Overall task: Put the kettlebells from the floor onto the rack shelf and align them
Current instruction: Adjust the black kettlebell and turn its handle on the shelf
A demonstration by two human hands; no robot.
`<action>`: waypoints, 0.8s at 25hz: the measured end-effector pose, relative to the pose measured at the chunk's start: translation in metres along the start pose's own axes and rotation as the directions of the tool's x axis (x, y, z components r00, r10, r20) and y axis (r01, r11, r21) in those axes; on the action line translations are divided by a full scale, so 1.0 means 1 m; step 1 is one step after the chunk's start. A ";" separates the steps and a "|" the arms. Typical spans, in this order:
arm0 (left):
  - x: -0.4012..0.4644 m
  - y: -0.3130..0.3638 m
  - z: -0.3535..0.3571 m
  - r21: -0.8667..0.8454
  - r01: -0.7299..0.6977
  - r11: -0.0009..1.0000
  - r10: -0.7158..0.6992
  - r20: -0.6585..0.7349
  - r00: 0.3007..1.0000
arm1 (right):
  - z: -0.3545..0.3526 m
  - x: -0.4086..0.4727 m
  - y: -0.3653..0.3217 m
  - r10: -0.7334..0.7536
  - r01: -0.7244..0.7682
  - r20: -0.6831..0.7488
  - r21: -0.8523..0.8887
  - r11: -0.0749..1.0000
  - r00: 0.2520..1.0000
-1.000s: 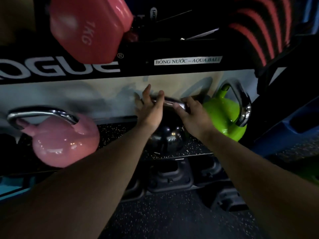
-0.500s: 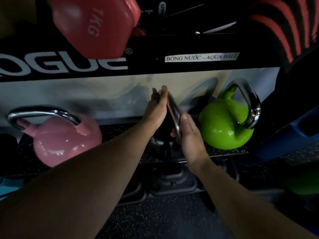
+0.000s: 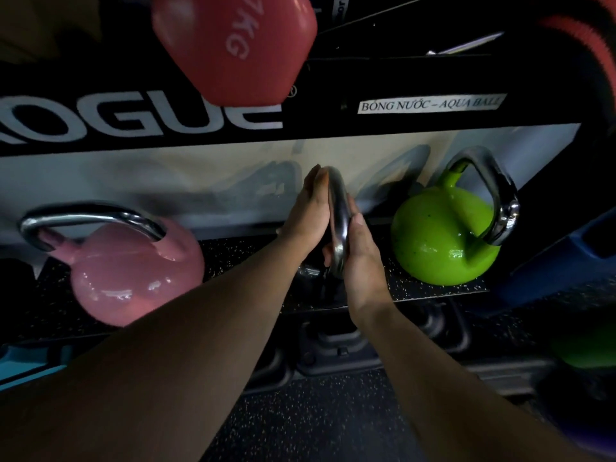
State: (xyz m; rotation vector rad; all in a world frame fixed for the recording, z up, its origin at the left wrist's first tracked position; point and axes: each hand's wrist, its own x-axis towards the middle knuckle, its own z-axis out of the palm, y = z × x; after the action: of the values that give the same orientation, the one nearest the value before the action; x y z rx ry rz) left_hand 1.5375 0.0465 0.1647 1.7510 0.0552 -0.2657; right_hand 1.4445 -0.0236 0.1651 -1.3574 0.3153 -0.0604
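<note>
1. Hands: my left hand (image 3: 308,218) and right hand (image 3: 361,258) press flat on either side of the handle (image 3: 338,225) of the black kettlebell (image 3: 308,273). Neither grip is wrapped; palms sandwich the chrome loop, fingers mostly straight.
2. Kettlebell sits on the shelf (image 3: 433,288), between the pink one (image 3: 133,275) and the green one (image 3: 443,241), handle edge-on to me.
3. Risk: with open palms on slick chrome, I judge the handle could slip as I turn it.
4. Risk: the bell sits near the shelf's front edge; an overdone twist might walk it off.
5. Green stands near; a swing could knock it.
</note>
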 end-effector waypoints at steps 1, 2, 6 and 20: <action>0.001 0.000 0.000 0.006 0.004 1.000 -0.004 -0.016 1.000 | 0.001 0.000 0.000 -0.002 0.002 0.001 0.000 1.000 1.000; 0.002 0.001 0.000 0.006 0.004 1.000 -0.003 -0.029 1.000 | 0.002 -0.001 -0.001 -0.003 0.003 0.006 0.000 1.000 1.000; 0.000 0.000 0.001 0.011 -0.001 1.000 0.001 -0.024 1.000 | -0.002 0.000 -0.002 0.020 -0.020 0.021 0.003 1.000 1.000; 0.001 -0.003 -0.003 0.011 0.007 1.000 -0.007 0.003 1.000 | -0.014 0.006 0.001 0.047 -0.043 0.138 -0.027 0.999 0.989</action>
State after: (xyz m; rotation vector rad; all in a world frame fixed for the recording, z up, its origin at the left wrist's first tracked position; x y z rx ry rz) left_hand 1.5385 0.0493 0.1622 1.7613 0.0578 -0.2745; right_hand 1.4466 -0.0385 0.1604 -1.3700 0.2297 0.0757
